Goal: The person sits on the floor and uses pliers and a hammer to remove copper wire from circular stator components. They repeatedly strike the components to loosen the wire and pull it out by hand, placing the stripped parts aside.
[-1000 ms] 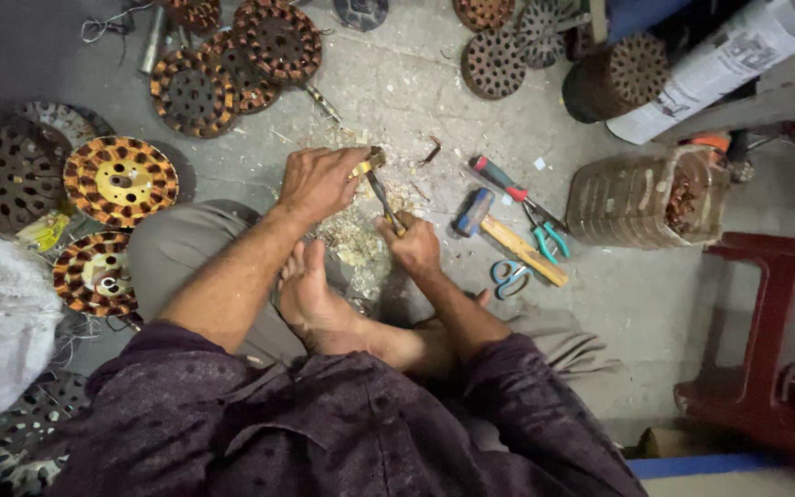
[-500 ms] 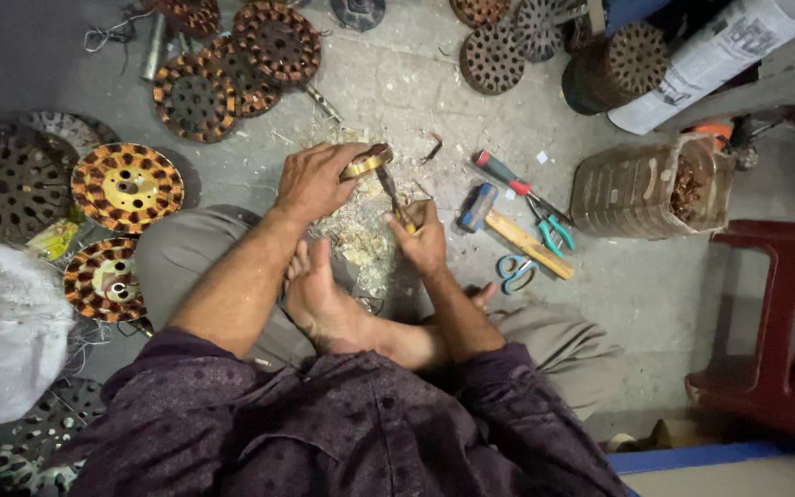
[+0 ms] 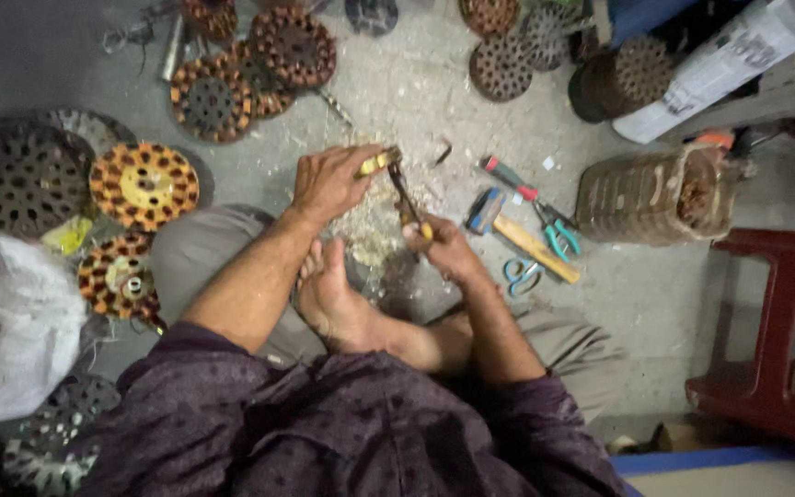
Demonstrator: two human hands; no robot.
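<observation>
I sit on the floor with my bare foot point(image 3: 338, 304) tucked in front of me. My left hand point(image 3: 328, 179) grips a yellow-handled tool point(image 3: 374, 163). My right hand point(image 3: 442, 248) holds another yellow-handled tool point(image 3: 409, 204) whose thin dark shaft runs up to the left hand's tool. Both hands work over a pile of pale shavings point(image 3: 370, 241) on the concrete floor. What lies under the shavings is hidden.
Round slotted metal discs with orange windings point(image 3: 144, 184) lie at left and top point(image 3: 292, 46). A hammer point(image 3: 517, 235), screwdriver point(image 3: 508, 175), teal pliers point(image 3: 558, 235) and scissors point(image 3: 519, 273) lie right. A plastic jar point(image 3: 650, 195) lies on its side. Red stool point(image 3: 779, 322) at right, white sack point(image 3: 6, 331) at left.
Both hands have shifted slightly while working the two tools together over the shavings. The camera view has moved a little.
</observation>
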